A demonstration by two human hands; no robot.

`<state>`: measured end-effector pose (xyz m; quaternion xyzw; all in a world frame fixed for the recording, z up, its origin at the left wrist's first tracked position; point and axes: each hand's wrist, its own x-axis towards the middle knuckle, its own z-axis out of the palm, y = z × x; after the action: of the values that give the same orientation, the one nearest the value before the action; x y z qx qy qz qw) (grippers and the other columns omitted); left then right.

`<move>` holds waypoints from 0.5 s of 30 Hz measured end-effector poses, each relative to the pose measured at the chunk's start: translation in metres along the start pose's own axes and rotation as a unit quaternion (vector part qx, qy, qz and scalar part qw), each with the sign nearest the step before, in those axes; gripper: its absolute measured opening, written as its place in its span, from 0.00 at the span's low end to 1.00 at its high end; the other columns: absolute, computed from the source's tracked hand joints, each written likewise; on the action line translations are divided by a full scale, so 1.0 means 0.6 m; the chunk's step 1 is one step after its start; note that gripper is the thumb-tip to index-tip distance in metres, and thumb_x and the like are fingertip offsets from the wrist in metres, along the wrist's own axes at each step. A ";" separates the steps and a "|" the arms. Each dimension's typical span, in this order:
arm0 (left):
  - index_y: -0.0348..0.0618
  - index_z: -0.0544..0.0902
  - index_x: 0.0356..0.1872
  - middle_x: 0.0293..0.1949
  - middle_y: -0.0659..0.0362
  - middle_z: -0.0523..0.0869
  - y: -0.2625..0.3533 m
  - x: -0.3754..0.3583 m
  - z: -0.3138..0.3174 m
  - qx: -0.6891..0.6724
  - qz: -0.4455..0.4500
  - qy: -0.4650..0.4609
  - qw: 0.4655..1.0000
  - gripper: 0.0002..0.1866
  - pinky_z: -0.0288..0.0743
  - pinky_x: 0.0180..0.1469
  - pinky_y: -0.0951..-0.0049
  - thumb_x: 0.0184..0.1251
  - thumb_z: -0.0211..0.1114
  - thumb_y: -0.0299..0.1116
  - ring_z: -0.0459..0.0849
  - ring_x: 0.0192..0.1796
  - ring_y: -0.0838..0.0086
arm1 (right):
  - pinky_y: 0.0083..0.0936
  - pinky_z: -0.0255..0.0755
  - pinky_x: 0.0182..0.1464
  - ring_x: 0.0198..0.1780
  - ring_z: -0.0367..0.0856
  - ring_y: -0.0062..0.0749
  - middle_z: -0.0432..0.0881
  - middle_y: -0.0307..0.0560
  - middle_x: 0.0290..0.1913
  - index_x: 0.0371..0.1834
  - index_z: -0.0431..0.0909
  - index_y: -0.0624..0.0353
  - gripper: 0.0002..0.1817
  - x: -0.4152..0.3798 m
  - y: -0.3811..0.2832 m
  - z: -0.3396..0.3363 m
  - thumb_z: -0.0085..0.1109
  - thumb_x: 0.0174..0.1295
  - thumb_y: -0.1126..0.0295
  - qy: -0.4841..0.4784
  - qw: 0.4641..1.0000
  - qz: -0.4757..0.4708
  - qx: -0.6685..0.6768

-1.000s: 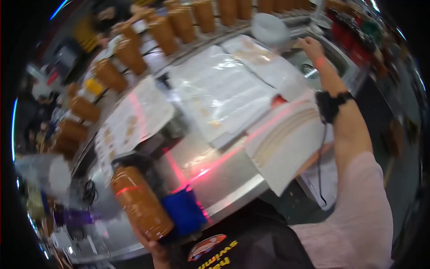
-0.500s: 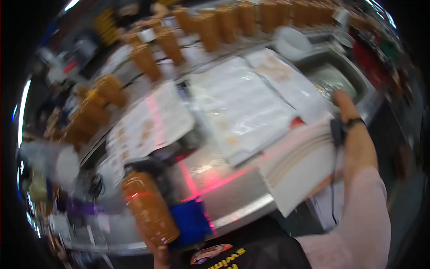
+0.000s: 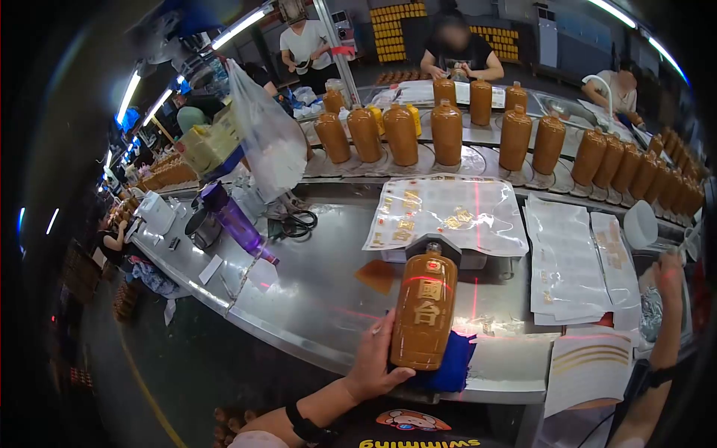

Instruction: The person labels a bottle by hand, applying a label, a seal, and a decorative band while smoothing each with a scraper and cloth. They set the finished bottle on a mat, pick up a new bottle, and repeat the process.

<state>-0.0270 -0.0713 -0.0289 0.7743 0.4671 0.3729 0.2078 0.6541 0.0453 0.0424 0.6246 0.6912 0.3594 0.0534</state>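
Observation:
My left hand (image 3: pixel 377 358) grips the lower end of a glossy brown bottle (image 3: pixel 424 317), its thumb at the base and its fingers along the left side. Gold characters and a red emblem run down the bottle's face, with red laser lines crossing it. The bottle leans with its neck against a dark holder (image 3: pixel 446 245), and a blue cloth (image 3: pixel 455 366) lies beneath its lower right side. Over at the right, my right hand (image 3: pixel 668 275) is above the sink (image 3: pixel 676 328), its fingers too indistinct to read.
Decal sheets (image 3: pixel 564 261) lie right of the bottle, and another gold-printed sheet (image 3: pixel 448 213) lies behind it. Rows of brown bottles (image 3: pixel 447 134) stand on the conveyor (image 3: pixel 478 163). Leftward are a purple tumbler (image 3: pixel 235 220) and scissors (image 3: pixel 297 224). Several people work beyond.
The view has swung leftward and steadied. My left hand still holds the bottle, which now stands nearer upright with its characters facing me. My right hand stays by the sink.

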 end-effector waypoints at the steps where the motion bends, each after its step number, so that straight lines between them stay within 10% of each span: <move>1: 0.24 0.49 0.74 0.67 0.36 0.67 0.003 0.002 0.001 0.006 0.011 -0.002 1.000 0.58 0.52 0.73 0.51 0.62 0.61 0.67 0.65 0.69 0.45 | 0.48 0.69 0.59 0.53 0.79 0.55 0.83 0.60 0.46 0.41 0.86 0.57 0.17 0.011 -0.025 -0.061 0.57 0.62 0.56 -0.020 0.996 0.053 0.075; 3: 0.25 0.50 0.74 0.67 0.37 0.67 -0.004 0.000 0.001 0.035 0.015 -0.014 0.999 0.57 0.52 0.72 0.50 0.62 0.62 0.65 0.65 0.69 0.45 | 0.48 0.66 0.64 0.54 0.78 0.58 0.81 0.62 0.52 0.42 0.87 0.55 0.16 0.049 -0.137 -0.231 0.58 0.62 0.56 -0.054 0.959 0.156 0.230; 8: 0.29 0.51 0.75 0.67 0.40 0.68 -0.022 0.007 -0.005 0.053 0.035 -0.017 0.998 0.54 0.52 0.72 0.48 0.61 0.65 0.61 0.66 0.68 0.46 | 0.39 0.67 0.56 0.51 0.71 0.52 0.76 0.54 0.46 0.26 0.72 0.66 0.07 0.080 -0.267 -0.312 0.63 0.54 0.79 0.082 0.922 0.063 0.373; 15: 0.28 0.51 0.74 0.65 0.41 0.71 -0.022 0.004 -0.004 0.051 0.060 0.029 0.996 0.53 0.54 0.70 0.50 0.62 0.67 0.58 0.69 0.65 0.47 | 0.37 0.68 0.57 0.54 0.74 0.50 0.78 0.52 0.48 0.26 0.74 0.63 0.09 0.100 -0.432 -0.462 0.68 0.52 0.76 0.077 0.872 -0.050 0.482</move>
<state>-0.0356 -0.0634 -0.0352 0.7991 0.4446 0.3828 0.1313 0.2826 -0.0097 0.1228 0.5082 0.8107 0.0259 -0.2897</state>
